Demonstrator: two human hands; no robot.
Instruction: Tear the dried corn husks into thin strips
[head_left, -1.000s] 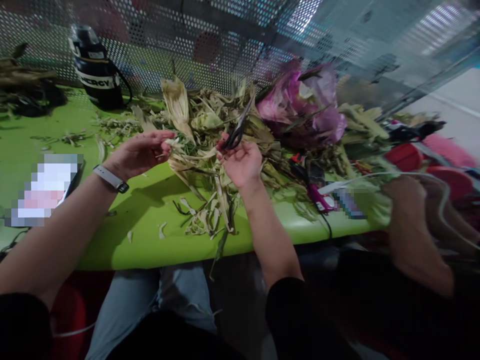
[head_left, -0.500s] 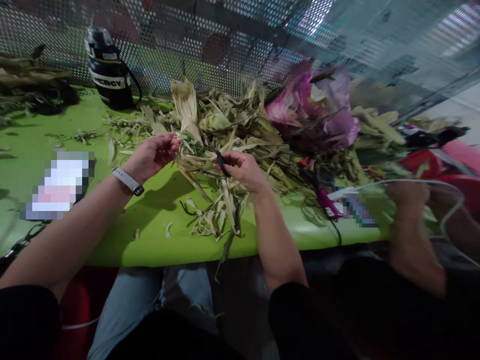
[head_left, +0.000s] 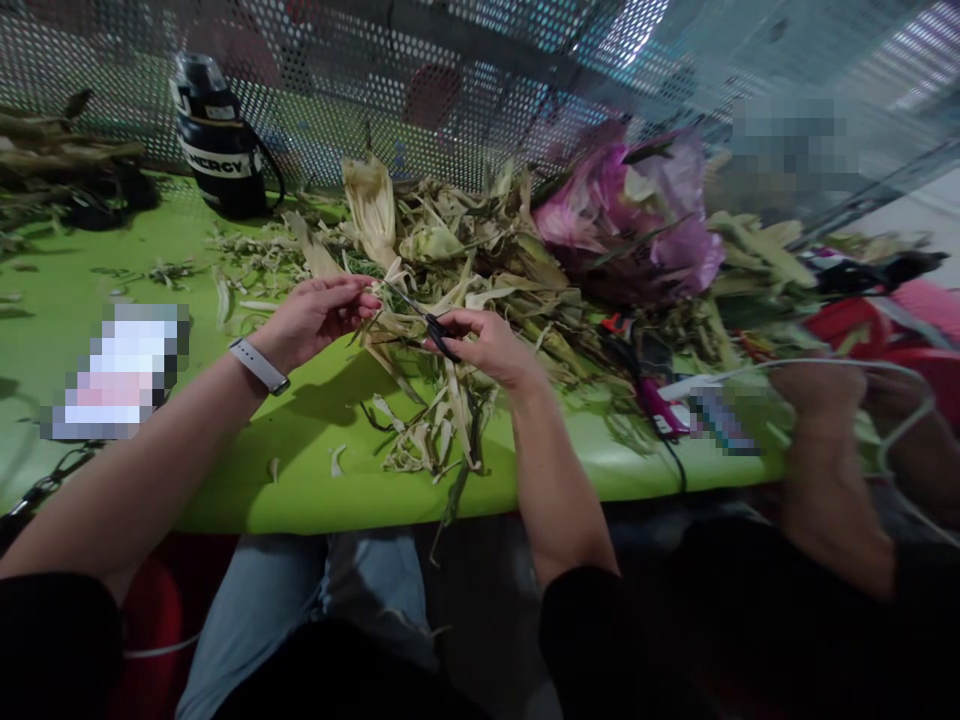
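My left hand pinches a strip of dried corn husk at the edge of a big husk pile on the green table. My right hand is closed round the black handles of small scissors. Their blades point left toward the pinched strip, close to my left fingertips. A pale watch band sits on my left wrist. Cut husk scraps lie on the table below both hands, some hanging over the front edge.
A black bottle stands at the back left by the perforated metal screen. A pink-purple bag lies behind the pile. Another person's arm rests at the right near pink-handled tools. More husks lie far left.
My right hand turned the scissors from pointing up and away to pointing left at the husk strip. My left hand shifted slightly right toward the blades.
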